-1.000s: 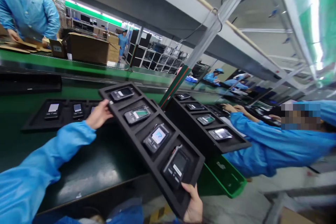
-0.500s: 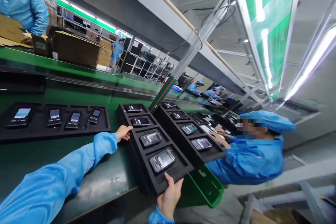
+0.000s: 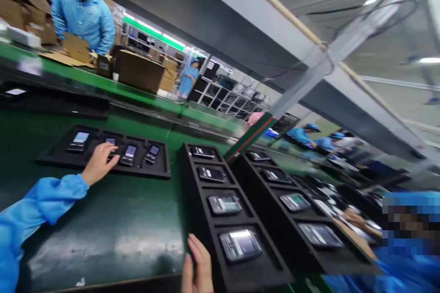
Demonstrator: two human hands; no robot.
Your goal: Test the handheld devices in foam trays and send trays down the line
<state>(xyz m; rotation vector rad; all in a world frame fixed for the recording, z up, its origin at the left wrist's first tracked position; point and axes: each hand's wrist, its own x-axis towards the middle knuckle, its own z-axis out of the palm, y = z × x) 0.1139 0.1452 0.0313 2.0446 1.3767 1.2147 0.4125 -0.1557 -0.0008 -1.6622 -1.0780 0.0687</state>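
Note:
My left hand (image 3: 100, 163) reaches over a black foam tray (image 3: 158, 170) lying flat on the green bench. Its fingers are spread, covering part of a small black handheld device (image 3: 110, 141); contact cannot be made out. Beside it in the same tray sit a device with a lit screen (image 3: 80, 141) and more handhelds (image 3: 129, 154). Low in the view, my right hand (image 3: 198, 265) is open with fingers stretched, close to the left side of a stack of black foam trays (image 3: 202, 229). The top tray of that stack holds several handhelds (image 3: 240, 245), one per pocket.
Another tray stack (image 3: 292, 242) with handhelds stands to the right, with a co-worker (image 3: 409, 247) beyond it. A striped post (image 3: 250, 136) rises behind the stacks. Across the line, a person (image 3: 84, 20) stands by cardboard boxes (image 3: 139, 71).
My left hand has left the tray stack and moved left over the flat tray. My right hand has let go of the stack's near end. The view has turned left.

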